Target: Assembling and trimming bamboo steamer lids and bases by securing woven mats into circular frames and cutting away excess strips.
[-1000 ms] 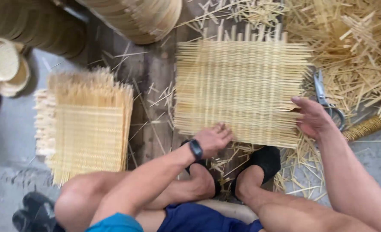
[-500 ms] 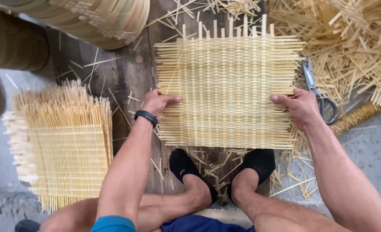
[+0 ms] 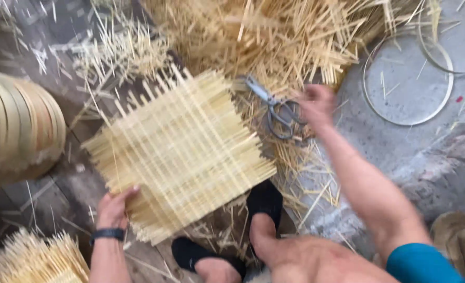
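the mat (image 3: 177, 157) lies on the floor (image 3: 400, 152), turned cornerwise, in front of the strip heap (image 3: 274, 36). the left hand (image 3: 114, 207) is on the mat's near left edge. two feet (image 3: 264, 207) stand at its near corner. the scissors (image 3: 271, 107) lie just right of the mat, on loose strips, and the right hand (image 3: 316, 105) is right beside them. two hoops (image 3: 408, 78) lie on the floor at far right, overlapping. a basket stack (image 3: 15, 128) sits left of the mat, well apart. a second mat (image 3: 33, 259) shows at the near left corner of the view.
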